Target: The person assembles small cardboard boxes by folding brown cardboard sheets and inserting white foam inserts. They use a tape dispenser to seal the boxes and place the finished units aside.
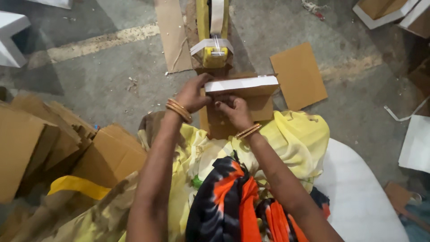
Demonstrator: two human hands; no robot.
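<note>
While I sit on the floor, both my hands work at one box in front of me.
Box: a brown cardboard box (244, 96) with a white strip along its top edge, held up over the floor between my knees and the yellow machine.
Left hand: my left hand (193, 95) grips the box at its upper left corner, fingers (204, 80) curled round the edge and closed on it; gold bangles sit on the wrist.
Right hand: my right hand (235, 112) presses on the front face of the box just under the white strip, fingers bent and bunched against the cardboard; whether they pinch a flap or only push on it I cannot tell.
Machine: a yellow machine (214, 31) stands on the floor straight ahead, its head just beyond the top of the box, a white band across it.
Sheets: a flat brown sheet (299, 75) lies on the floor to the right of the box, apart from it; a long strip (172, 33) lies left of the machine.
Stack: folded brown cartons (53, 139) are piled at my left side.
Lap: yellow cloth (295, 139) covers my knees, touching the bottom of the box.
</note>
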